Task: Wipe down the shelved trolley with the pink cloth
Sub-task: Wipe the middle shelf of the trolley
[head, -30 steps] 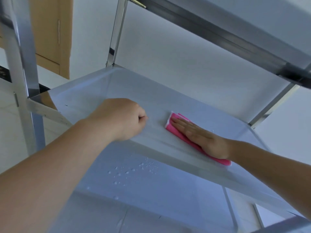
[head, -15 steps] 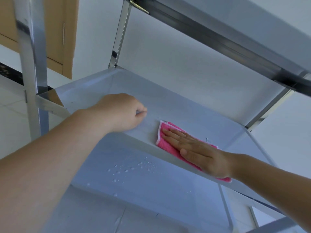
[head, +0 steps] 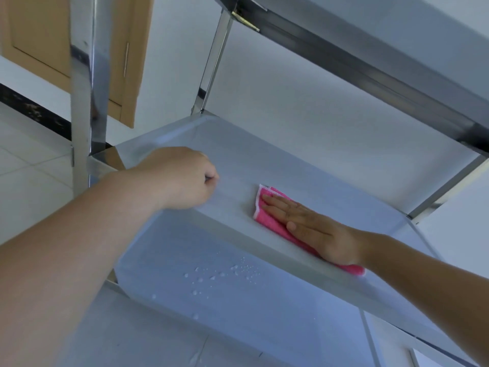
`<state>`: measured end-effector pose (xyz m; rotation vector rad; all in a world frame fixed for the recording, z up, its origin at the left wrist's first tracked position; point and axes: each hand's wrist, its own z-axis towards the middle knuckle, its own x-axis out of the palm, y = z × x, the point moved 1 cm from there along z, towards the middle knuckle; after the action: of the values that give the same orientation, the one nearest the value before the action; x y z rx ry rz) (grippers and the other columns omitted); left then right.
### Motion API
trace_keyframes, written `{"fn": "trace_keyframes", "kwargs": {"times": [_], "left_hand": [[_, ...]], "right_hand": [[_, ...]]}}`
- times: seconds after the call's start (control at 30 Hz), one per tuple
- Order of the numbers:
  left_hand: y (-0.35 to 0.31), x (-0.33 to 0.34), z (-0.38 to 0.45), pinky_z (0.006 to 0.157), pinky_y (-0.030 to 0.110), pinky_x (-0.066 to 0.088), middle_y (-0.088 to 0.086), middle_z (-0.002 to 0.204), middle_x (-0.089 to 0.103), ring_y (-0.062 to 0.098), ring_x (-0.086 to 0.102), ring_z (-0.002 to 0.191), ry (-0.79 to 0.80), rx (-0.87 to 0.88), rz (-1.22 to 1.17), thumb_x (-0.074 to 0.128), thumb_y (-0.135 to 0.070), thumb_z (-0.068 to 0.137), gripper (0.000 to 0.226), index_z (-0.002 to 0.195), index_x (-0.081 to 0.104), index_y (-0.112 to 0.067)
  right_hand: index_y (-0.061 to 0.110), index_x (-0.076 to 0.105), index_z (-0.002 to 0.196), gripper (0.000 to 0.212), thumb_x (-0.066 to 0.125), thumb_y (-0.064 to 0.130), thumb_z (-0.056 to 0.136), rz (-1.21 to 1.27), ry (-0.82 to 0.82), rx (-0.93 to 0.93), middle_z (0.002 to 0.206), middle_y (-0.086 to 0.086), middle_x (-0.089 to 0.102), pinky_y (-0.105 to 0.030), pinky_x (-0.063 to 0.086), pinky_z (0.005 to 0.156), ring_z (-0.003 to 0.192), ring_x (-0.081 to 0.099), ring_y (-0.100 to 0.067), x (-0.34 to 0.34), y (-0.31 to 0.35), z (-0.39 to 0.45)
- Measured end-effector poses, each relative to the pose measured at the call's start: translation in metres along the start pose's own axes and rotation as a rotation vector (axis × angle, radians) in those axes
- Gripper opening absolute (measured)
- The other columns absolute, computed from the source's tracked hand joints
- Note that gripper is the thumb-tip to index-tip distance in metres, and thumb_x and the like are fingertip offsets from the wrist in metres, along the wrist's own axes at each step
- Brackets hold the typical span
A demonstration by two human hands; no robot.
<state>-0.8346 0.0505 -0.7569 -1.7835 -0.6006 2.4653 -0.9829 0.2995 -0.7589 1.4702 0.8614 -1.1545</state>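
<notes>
The steel trolley's middle shelf fills the centre of the head view. On its right front part lies the pink cloth, folded flat. My right hand presses on it with straight fingers pointing left, covering most of the cloth. My left hand is a fist on the shelf's left front corner, fingers curled; I cannot tell whether it grips the rim. Water droplets dot the lower shelf.
The top shelf's underside hangs over the work area. Steel posts stand at near left, back left and right. A wooden door and tiled floor lie to the left, a white wall behind.
My right hand slid the cloth left toward my left fist, then back to the right a little. The left fist stayed in place on the shelf.
</notes>
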Motion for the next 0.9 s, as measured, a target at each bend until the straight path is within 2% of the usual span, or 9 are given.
{"fn": "trace_keyframes", "kwargs": {"times": [0.1, 0.17, 0.3, 0.47, 0.57, 0.7, 0.83, 0.9], "left_hand": [[0.004, 0.001, 0.005, 0.087, 0.035, 0.050, -0.020, 0.109, 0.064, 0.014, 0.059, 0.103, 0.027, 0.028, -0.004, 0.045, -0.038, 0.086, 0.025, 0.098, 0.067, -0.037], [0.006, 0.001, 0.007, 0.085, 0.035, 0.050, -0.020, 0.101, 0.067, 0.012, 0.060, 0.098, 0.035, 0.039, -0.007, 0.045, -0.040, 0.085, 0.024, 0.096, 0.067, -0.038], [0.012, 0.001, 0.011, 0.083, 0.037, 0.050, -0.018, 0.100, 0.065, 0.012, 0.059, 0.097, 0.014, 0.059, 0.019, 0.040, -0.044, 0.086, 0.030, 0.093, 0.066, -0.032], [0.014, 0.006, 0.010, 0.084, 0.036, 0.049, -0.018, 0.104, 0.062, 0.010, 0.053, 0.104, -0.028, 0.081, 0.034, 0.034, -0.047, 0.087, 0.036, 0.094, 0.065, -0.030], [0.016, 0.007, 0.008, 0.083, 0.036, 0.048, -0.021, 0.106, 0.061, 0.007, 0.051, 0.105, -0.054, 0.109, 0.035, 0.035, -0.045, 0.086, 0.033, 0.096, 0.064, -0.033], [0.015, 0.007, 0.007, 0.086, 0.030, 0.046, -0.029, 0.111, 0.059, 0.002, 0.048, 0.110, -0.066, 0.107, 0.014, 0.038, -0.045, 0.087, 0.029, 0.102, 0.063, -0.042], [0.012, 0.007, 0.008, 0.087, 0.033, 0.046, -0.029, 0.113, 0.058, 0.003, 0.049, 0.111, -0.088, 0.097, 0.004, 0.038, -0.045, 0.085, 0.031, 0.104, 0.062, -0.045], [0.012, 0.008, 0.008, 0.086, 0.035, 0.048, -0.027, 0.112, 0.058, 0.005, 0.050, 0.109, -0.089, 0.079, -0.004, 0.037, -0.045, 0.084, 0.032, 0.102, 0.062, -0.045]], "right_hand": [[0.033, 0.022, 0.143, 0.040, 0.025, 0.031, 0.103, 0.023, 0.014, 0.054, 0.151, 0.022, 0.014, -0.016, 0.007, 0.115, 0.141, 0.009, 0.004, -0.010, -0.012, 0.025], [0.034, 0.016, 0.141, 0.041, 0.023, 0.029, 0.102, -0.017, 0.055, 0.095, 0.150, 0.024, 0.009, -0.012, -0.001, 0.113, 0.140, 0.003, 0.009, -0.020, -0.026, 0.043], [0.032, 0.012, 0.142, 0.042, 0.022, 0.022, 0.103, -0.068, 0.022, 0.253, 0.155, 0.012, 0.004, -0.019, -0.003, 0.115, 0.143, 0.000, -0.003, -0.034, -0.071, 0.074], [0.032, 0.014, 0.148, 0.044, 0.019, 0.030, 0.104, -0.095, -0.015, 0.453, 0.158, 0.008, 0.006, -0.017, -0.004, 0.107, 0.143, 0.003, -0.007, -0.047, -0.108, 0.107], [0.036, 0.020, 0.146, 0.044, 0.019, 0.038, 0.103, -0.034, -0.071, 0.506, 0.157, 0.008, 0.010, -0.022, -0.004, 0.108, 0.143, 0.004, -0.010, -0.054, -0.116, 0.120], [0.029, 0.026, 0.146, 0.047, 0.019, 0.042, 0.102, 0.011, -0.110, 0.532, 0.155, 0.004, 0.020, -0.020, 0.004, 0.103, 0.141, 0.015, -0.011, -0.058, -0.118, 0.138], [0.030, 0.021, 0.147, 0.050, 0.016, 0.047, 0.101, -0.003, -0.085, 0.565, 0.157, 0.006, 0.012, -0.030, 0.001, 0.113, 0.144, 0.008, -0.011, -0.060, -0.117, 0.149], [0.031, 0.022, 0.147, 0.050, 0.017, 0.049, 0.100, 0.025, -0.095, 0.559, 0.157, 0.006, 0.013, -0.029, 0.001, 0.112, 0.143, 0.009, -0.011, -0.058, -0.114, 0.149]]}}
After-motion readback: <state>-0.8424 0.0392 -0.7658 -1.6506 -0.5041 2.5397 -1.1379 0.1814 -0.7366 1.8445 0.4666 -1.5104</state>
